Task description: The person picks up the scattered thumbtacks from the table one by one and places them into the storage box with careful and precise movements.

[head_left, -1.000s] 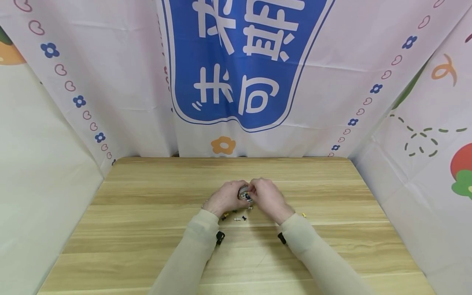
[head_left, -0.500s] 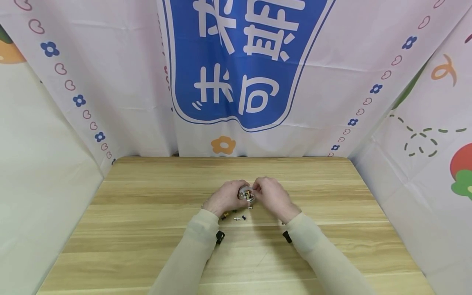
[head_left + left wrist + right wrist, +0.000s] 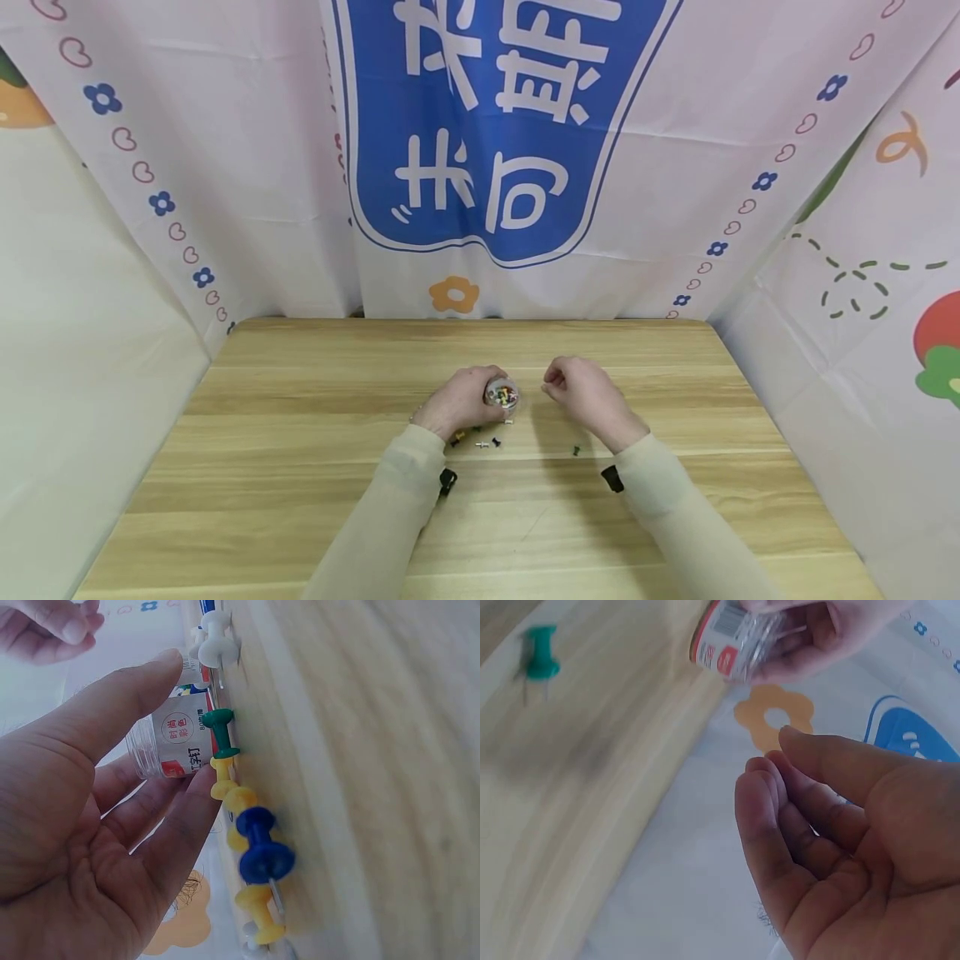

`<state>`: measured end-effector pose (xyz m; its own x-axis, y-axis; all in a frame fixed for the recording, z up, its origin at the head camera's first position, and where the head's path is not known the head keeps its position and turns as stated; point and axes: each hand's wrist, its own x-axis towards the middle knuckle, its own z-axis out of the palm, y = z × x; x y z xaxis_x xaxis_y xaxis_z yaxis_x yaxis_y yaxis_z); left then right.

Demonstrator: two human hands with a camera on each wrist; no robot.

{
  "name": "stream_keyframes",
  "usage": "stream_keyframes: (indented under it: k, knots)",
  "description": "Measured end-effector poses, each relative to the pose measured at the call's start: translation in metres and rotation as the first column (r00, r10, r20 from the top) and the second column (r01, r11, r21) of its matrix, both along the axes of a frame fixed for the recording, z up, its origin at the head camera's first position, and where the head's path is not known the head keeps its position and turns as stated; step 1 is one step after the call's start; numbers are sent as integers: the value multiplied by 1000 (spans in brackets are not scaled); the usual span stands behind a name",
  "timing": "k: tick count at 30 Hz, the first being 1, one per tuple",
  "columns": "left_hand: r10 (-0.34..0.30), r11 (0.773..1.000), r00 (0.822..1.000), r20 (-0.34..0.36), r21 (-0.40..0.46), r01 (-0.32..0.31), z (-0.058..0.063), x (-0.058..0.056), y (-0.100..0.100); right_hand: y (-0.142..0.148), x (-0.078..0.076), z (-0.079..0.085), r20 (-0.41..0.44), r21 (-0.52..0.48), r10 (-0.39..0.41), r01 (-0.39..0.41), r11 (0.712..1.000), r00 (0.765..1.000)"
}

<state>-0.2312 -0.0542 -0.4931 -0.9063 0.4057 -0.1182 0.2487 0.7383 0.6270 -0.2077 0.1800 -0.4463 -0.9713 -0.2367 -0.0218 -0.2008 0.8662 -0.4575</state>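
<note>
left hand (image 3: 461, 400) grips a jar (image 3: 513, 411) of coloured pins (image 3: 504, 396); right hand (image 3: 591, 397) (apart from it) hovers nearby.

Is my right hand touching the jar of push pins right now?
Apart: the head view shows a strip of wooden tabletop between your right hand and the jar.

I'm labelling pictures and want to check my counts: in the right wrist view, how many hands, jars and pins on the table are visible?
Hands: 2 (left hand, right hand)
Jars: 1 (jar)
Pins: 1 (green pin)
Total: 4
</note>
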Motion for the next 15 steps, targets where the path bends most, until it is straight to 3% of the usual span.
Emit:
stream_keyframes:
  k: [15]
  knots:
    - [7,1000,1000,13,7,-7,2,2,0,37,5,12,16,-3,-16,16,1000,1000]
